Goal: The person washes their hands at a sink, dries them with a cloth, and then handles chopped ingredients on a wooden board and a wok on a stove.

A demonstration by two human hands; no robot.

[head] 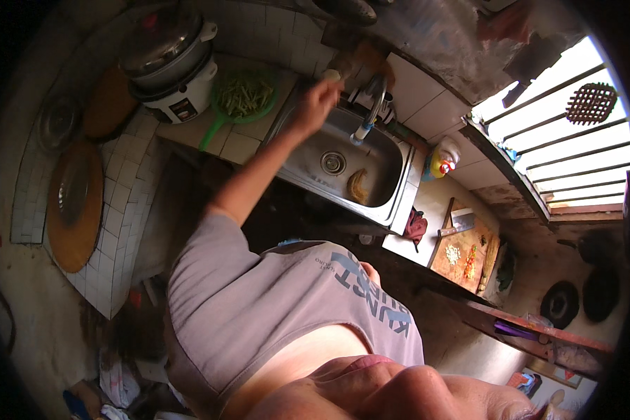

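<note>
My left hand (317,107) reaches over the far left corner of a stainless steel sink (304,157). Its fingers are curled close to a small pale round thing (332,75); blur hides whether they grip it. A curved tap (378,100) hangs over the basin to the right of that hand. A tan fibrous scrubber, perhaps loofah (358,186), lies in the sink beside the drain (333,163). Only a few fingers of my right hand (370,273) show past my shirt front, and what they hold is hidden. A green plastic colander (270,107) of cut green vegetables (241,97) stands left of the sink.
A white rice cooker (184,100) carries a lidded pot (160,47). Right of the sink are a yellow bottle (441,163), a maroon cloth (415,227) and a wooden chopping board (454,273) with a cleaver (462,219), white pieces (452,255) and red pieces (470,262).
</note>
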